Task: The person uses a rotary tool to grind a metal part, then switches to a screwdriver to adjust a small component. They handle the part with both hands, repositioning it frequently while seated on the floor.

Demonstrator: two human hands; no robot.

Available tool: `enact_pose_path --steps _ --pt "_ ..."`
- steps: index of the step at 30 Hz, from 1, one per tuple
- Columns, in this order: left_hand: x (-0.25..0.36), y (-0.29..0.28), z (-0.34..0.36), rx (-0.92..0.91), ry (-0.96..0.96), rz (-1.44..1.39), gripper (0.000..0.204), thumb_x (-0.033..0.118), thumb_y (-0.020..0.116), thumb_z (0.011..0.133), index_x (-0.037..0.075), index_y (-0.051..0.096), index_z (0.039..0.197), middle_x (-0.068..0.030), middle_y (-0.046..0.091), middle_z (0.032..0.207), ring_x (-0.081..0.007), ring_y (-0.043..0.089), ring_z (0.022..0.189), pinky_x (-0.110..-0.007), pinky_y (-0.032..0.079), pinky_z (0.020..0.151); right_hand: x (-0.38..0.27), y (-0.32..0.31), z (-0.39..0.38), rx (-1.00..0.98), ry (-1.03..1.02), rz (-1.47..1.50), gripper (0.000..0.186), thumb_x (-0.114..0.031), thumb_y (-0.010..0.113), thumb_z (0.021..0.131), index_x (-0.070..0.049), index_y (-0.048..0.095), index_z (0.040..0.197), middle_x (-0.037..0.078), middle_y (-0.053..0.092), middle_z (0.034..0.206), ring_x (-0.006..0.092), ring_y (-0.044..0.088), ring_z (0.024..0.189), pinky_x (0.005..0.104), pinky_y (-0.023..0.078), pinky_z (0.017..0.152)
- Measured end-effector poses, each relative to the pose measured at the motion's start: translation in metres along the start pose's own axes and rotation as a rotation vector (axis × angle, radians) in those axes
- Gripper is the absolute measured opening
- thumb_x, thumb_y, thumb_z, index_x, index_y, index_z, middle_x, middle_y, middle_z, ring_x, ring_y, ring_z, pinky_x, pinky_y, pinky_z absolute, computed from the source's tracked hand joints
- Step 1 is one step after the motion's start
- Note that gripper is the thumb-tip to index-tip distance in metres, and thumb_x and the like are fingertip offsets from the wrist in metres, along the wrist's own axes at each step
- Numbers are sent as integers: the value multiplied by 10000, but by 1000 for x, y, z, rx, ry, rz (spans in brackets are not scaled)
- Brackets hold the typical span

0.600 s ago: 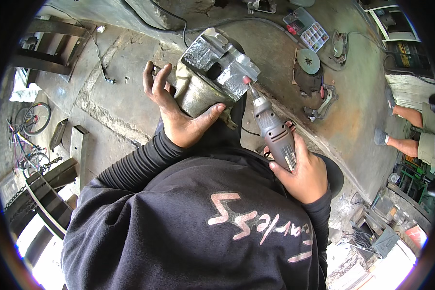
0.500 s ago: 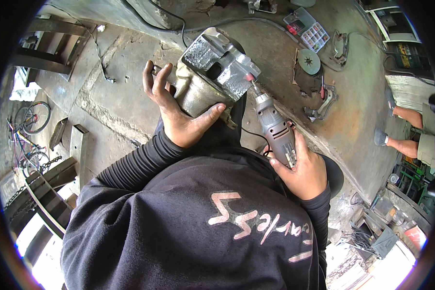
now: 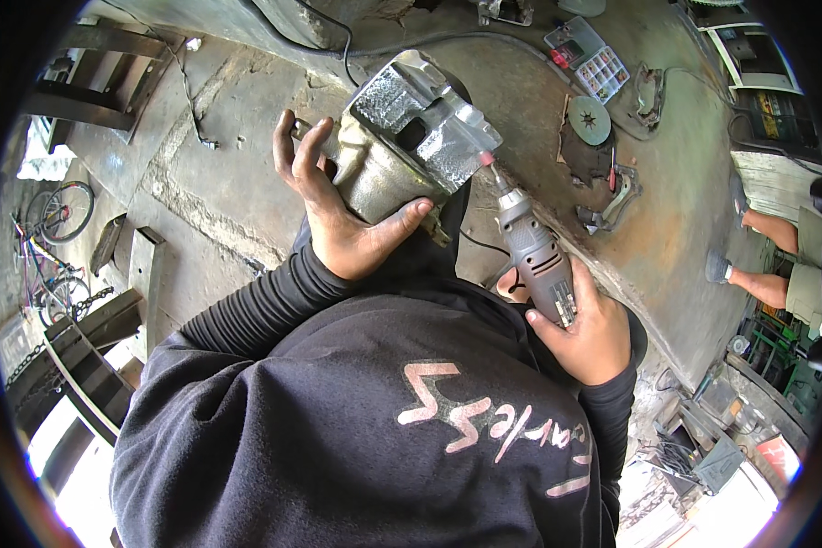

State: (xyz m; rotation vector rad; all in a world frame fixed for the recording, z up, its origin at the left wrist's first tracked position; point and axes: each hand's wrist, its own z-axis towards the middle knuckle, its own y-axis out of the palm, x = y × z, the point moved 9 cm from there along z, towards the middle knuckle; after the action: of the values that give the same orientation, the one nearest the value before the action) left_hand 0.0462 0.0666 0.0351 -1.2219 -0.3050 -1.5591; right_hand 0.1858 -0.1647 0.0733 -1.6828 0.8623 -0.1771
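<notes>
My left hand (image 3: 352, 224) is wrapped around a brake caliper (image 3: 384, 169), thumb on its near side and fingers around its left end. The caliper's upper faces are bright, bare metal with a dark rectangular opening; its rounded body is dull brassy grey. In my right hand (image 3: 589, 333) is a grey corded rotary tool (image 3: 534, 247), pointing up and left. The small pink grinding stone (image 3: 486, 159) at its tip meets the right-hand edge of the caliper; whether it presses there I cannot tell. Some right fingers are hidden behind the tool's body.
On the concrete floor at right lie a grinding disc (image 3: 589, 120), a red-handled screwdriver (image 3: 613, 169), a metal bracket (image 3: 612, 201) and an open case of small bits (image 3: 603, 73). Another person's legs (image 3: 767, 233) show at far right. Steel beams (image 3: 87, 110) and a bicycle (image 3: 64, 219) are at left.
The rotary tool and my right hand have shifted slightly right and down, the stone moving along the caliper's right edge. My left hand and the caliper have barely moved.
</notes>
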Motion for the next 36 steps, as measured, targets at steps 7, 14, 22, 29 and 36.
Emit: enact_pose_path --steps 7,14,22,29,36 --pt "2 -2 1 1 29 41 1078 388 885 556 60 245 1359 -207 109 1412 -318 282 1264 -388 476 888 -1 -4 4 -35 -34 -2 726 -349 737 691 4 454 1259 209 651 792 370 647 684 431 514 599" --pt "0 -2 1 15 27 34 1084 391 887 544 69 249 1359 -222 125 1405 -325 283 1263 -386 469 871 -3 -8 9 -23 -68 -36 722 -340 740 689 -2 458 1260 198 656 788 356 651 669 427 517 595" --pt "-4 -2 0 30 14 8 1070 431 874 543 43 272 1338 -252 137 1397 -346 238 1286 -431 401 939 -3 -6 14 -69 -45 -23 714 -351 736 693 -6 464 1257 200 651 768 352 652 657 426 518 585" --pt "-3 -3 -1 20 23 39 1081 427 878 537 46 265 1341 -248 134 1401 -341 243 1285 -415 404 928 -12 -5 15 -75 -135 -27 720 -341 736 695 -13 449 1267 206 648 760 364 645 650 430 516 580" --pt "-6 -2 -2 31 -8 -15 1085 416 884 530 48 268 1344 -243 131 1405 -323 315 1220 -409 402 921 -14 -5 18 -110 -111 -42 718 -340 735 693 -18 448 1267 212 648 771 370 646 656 437 517 583"
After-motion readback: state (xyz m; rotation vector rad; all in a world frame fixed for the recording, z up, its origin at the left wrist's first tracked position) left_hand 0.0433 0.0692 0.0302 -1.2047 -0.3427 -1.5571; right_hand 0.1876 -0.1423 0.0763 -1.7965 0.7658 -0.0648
